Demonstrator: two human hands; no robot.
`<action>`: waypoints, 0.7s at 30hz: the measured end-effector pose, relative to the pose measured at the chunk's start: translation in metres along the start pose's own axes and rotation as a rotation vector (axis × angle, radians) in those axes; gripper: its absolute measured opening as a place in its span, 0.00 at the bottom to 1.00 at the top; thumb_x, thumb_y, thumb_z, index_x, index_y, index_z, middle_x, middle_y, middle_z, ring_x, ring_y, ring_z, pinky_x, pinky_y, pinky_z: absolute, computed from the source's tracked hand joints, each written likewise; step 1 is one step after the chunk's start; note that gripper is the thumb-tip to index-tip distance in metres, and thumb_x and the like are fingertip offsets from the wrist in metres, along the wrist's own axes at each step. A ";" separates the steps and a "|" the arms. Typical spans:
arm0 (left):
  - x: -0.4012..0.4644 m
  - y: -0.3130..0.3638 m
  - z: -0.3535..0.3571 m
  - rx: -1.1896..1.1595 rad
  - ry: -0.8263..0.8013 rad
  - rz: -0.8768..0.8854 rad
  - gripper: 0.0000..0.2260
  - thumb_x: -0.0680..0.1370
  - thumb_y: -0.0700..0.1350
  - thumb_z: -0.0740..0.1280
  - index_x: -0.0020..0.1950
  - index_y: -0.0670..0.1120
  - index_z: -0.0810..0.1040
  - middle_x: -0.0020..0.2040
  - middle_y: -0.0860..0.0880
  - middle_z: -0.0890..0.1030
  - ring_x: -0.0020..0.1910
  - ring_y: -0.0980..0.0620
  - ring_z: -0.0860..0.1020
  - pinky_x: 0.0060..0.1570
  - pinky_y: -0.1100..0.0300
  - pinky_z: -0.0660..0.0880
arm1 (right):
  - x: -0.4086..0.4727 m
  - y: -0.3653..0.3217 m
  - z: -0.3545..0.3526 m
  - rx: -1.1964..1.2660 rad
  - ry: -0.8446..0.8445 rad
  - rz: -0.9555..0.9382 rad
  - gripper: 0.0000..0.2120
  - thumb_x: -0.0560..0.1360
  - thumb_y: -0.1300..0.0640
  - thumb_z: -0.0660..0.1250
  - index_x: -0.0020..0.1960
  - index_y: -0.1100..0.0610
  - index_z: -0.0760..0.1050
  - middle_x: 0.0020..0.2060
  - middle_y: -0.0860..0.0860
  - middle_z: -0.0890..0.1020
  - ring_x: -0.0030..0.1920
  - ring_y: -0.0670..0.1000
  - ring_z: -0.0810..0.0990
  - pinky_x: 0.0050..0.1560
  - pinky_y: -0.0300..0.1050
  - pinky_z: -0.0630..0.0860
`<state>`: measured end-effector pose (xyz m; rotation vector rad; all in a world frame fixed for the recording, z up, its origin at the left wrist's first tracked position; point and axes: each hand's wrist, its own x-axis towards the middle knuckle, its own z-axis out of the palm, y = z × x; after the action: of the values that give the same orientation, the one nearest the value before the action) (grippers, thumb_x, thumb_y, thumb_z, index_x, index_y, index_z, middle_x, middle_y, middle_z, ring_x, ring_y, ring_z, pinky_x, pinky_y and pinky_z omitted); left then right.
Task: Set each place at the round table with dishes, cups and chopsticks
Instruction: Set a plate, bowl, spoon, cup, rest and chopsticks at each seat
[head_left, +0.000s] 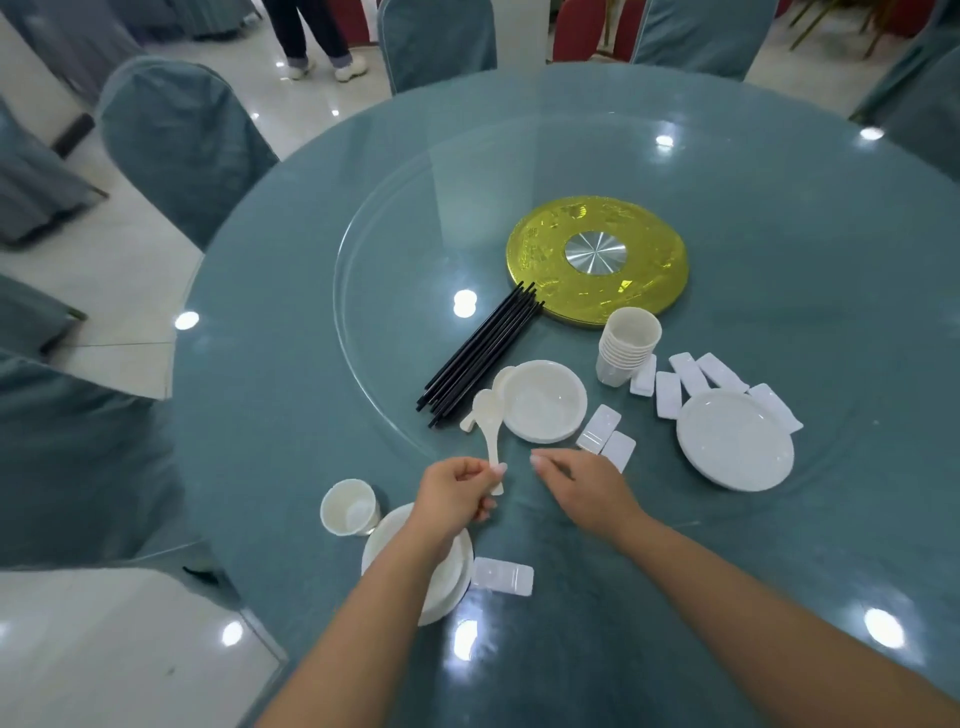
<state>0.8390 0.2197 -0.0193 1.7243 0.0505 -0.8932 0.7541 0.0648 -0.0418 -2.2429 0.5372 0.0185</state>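
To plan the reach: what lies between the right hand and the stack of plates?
Head view: two white chopstick rests lie between right hand and stack of plates.

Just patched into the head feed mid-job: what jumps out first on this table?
The gold disc with a silver hub at the middle of the glass turntable stands out most. Next, the white supplies on its near side: a bundle of black chopsticks, stacked cups, bowls and plates. Nearest the camera, the left hand holds a white spoon while the right hand hovers beside it.
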 end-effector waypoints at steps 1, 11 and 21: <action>-0.006 -0.003 0.000 0.006 -0.025 -0.004 0.07 0.76 0.43 0.71 0.43 0.40 0.78 0.31 0.49 0.77 0.25 0.57 0.72 0.26 0.66 0.71 | -0.001 -0.007 0.002 0.091 -0.025 0.053 0.15 0.80 0.48 0.60 0.41 0.53 0.79 0.37 0.50 0.83 0.39 0.47 0.78 0.45 0.47 0.73; -0.044 -0.057 -0.008 0.066 -0.049 -0.068 0.07 0.78 0.41 0.68 0.42 0.40 0.78 0.35 0.43 0.83 0.26 0.50 0.79 0.28 0.60 0.76 | -0.020 -0.028 0.047 0.195 -0.197 0.186 0.10 0.75 0.55 0.67 0.37 0.56 0.80 0.35 0.51 0.83 0.36 0.46 0.77 0.44 0.44 0.74; -0.062 -0.118 -0.008 0.068 0.033 -0.162 0.06 0.77 0.43 0.69 0.43 0.43 0.83 0.34 0.45 0.80 0.30 0.50 0.78 0.35 0.59 0.80 | -0.051 0.003 0.068 -0.111 -0.275 0.144 0.09 0.76 0.52 0.65 0.43 0.53 0.83 0.38 0.48 0.84 0.41 0.50 0.80 0.43 0.45 0.74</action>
<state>0.7445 0.2936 -0.0781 1.8179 0.1861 -0.9944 0.7173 0.1312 -0.0796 -2.2555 0.5563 0.4330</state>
